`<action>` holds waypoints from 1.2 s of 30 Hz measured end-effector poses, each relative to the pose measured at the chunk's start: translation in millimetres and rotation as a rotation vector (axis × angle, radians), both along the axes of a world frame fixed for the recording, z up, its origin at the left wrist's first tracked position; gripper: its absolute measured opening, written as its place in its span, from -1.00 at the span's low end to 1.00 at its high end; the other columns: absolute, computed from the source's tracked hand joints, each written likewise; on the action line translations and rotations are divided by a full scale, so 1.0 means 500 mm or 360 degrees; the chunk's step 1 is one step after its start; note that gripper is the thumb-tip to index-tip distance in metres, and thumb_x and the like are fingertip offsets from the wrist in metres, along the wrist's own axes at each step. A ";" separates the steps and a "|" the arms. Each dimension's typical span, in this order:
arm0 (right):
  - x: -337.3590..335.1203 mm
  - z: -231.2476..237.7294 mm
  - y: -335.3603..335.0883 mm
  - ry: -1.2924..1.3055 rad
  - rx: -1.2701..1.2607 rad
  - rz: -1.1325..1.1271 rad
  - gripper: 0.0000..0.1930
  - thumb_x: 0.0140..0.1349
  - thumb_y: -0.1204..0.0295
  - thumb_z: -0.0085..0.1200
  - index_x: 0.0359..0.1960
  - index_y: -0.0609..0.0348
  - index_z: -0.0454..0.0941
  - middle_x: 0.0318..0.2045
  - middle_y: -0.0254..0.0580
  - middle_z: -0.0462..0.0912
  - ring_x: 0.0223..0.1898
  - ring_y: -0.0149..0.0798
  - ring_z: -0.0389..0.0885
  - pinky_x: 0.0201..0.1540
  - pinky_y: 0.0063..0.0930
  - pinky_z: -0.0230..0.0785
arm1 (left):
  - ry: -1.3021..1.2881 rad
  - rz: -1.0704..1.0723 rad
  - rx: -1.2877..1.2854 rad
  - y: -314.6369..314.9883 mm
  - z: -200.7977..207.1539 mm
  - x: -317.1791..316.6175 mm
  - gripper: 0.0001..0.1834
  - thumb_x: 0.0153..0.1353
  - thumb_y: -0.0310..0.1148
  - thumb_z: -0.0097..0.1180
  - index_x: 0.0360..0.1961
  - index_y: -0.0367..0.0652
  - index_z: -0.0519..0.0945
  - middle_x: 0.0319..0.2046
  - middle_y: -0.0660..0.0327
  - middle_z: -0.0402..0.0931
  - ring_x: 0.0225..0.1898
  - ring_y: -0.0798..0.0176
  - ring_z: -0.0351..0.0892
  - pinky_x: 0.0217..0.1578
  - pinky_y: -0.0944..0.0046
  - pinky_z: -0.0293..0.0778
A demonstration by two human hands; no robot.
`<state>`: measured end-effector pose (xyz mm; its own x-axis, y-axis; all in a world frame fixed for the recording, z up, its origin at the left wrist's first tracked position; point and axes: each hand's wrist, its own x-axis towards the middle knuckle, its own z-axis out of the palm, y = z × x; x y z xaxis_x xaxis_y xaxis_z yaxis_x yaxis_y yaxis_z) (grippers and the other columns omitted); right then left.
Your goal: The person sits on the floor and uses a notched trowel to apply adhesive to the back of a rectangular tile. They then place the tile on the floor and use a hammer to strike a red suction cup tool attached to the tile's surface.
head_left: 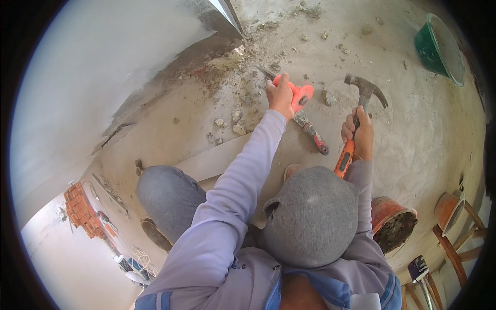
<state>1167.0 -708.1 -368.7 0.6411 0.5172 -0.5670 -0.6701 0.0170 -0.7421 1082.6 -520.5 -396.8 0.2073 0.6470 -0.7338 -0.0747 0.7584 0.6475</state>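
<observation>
My left hand [279, 98] is closed around a chisel [301, 96] with an orange hand guard. Its blade slants up and left toward the broken base of the wall corner [227, 51], and the tip looks apart from the wall. In my right hand [363, 135] is a claw hammer [366, 89], gripped partway along its orange and black handle. The steel head is raised to the right of the chisel. Below the left hand, a dirty tool with a red handle end [319, 144] lies on the floor, partly hidden by the chisel guard and hand.
Rubble chunks [238, 128] lie around the wall corner. A flat board [206, 161] rests before my knees. At right stand a green basin [435, 50], a red bucket [395, 212] and a wooden frame [449, 253]. Stacked bricks [82, 209] and cables [143, 263] are far left.
</observation>
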 end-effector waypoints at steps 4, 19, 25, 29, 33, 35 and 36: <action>-0.034 0.006 -0.018 -0.0007 -0.0053 -0.0043 -0.72 0.35 0.16 -0.22 -0.41 0.07 0.24 -0.75 -0.40 0.21 -0.82 -0.45 0.18 -0.79 -0.55 0.11 | 0.0100 -0.0338 0.0052 0.028 0.011 -0.009 -0.59 0.26 -0.24 -0.05 0.02 -0.30 0.29 -0.36 0.09 0.38 -0.43 0.24 0.49 -0.46 0.16 0.57; -0.126 -0.004 0.031 -0.0042 -0.0083 0.0326 -0.71 0.36 0.16 -0.23 -0.38 0.11 0.24 -0.73 -0.38 0.23 -0.80 -0.46 0.21 -0.81 -0.55 0.10 | 0.0481 -0.0233 0.0189 0.072 -0.028 -0.337 -0.55 0.24 -0.13 -0.11 -0.09 -0.35 0.30 -0.52 0.12 0.37 -0.61 0.20 0.47 -0.54 0.19 0.53; -0.145 0.031 0.054 -0.0141 -0.0118 0.0477 -0.71 0.38 0.19 -0.26 -0.40 0.14 0.23 -0.73 -0.37 0.24 -0.81 -0.46 0.23 -0.80 -0.55 0.12 | 0.0568 -0.1171 0.0571 0.159 -0.045 -0.249 -0.63 0.20 -0.20 -0.11 -0.14 -0.32 0.38 -0.36 -0.01 0.46 -0.50 0.06 0.56 -0.43 0.12 0.53; -0.147 0.051 0.033 -0.0272 -0.0207 0.0504 -0.68 0.39 0.17 -0.29 -0.39 0.16 0.25 -0.73 -0.37 0.25 -0.80 -0.47 0.23 -0.79 -0.57 0.12 | 0.0853 -0.1054 0.0466 0.189 -0.146 -0.323 -0.66 0.19 -0.20 -0.11 -0.28 -0.32 0.48 -0.10 -0.20 0.46 -0.29 -0.14 0.59 -0.27 0.11 0.51; -0.163 0.039 0.009 -0.0413 -0.0182 0.0327 -0.63 0.41 0.11 -0.34 -0.32 0.18 0.28 -0.71 -0.36 0.27 -0.77 -0.49 0.26 -0.77 -0.59 0.13 | 0.0408 -0.0351 0.0217 0.161 -0.122 -0.392 -0.63 0.28 -0.12 -0.14 -0.19 -0.26 0.40 -0.33 0.02 0.42 -0.31 0.07 0.56 -0.32 0.12 0.53; -0.186 0.043 0.030 -0.0437 -0.0162 0.0172 -0.61 0.41 0.08 -0.36 -0.28 0.19 0.28 -0.70 -0.37 0.27 -0.77 -0.50 0.24 -0.77 -0.59 0.12 | -0.0010 -0.0004 0.0140 0.134 -0.086 -0.328 -0.67 0.38 -0.13 -0.22 -0.43 -0.14 0.32 -0.54 0.29 0.28 -0.51 0.30 0.39 -0.45 0.20 0.45; -0.193 0.047 0.048 -0.0450 -0.0138 0.0097 -0.60 0.41 0.07 -0.37 -0.26 0.19 0.28 -0.69 -0.37 0.27 -0.76 -0.50 0.23 -0.76 -0.59 0.12 | -0.0187 -0.0070 0.0192 0.128 -0.075 -0.296 -0.67 0.37 -0.12 -0.20 -0.41 -0.14 0.33 -0.53 0.29 0.30 -0.50 0.31 0.39 -0.43 0.23 0.45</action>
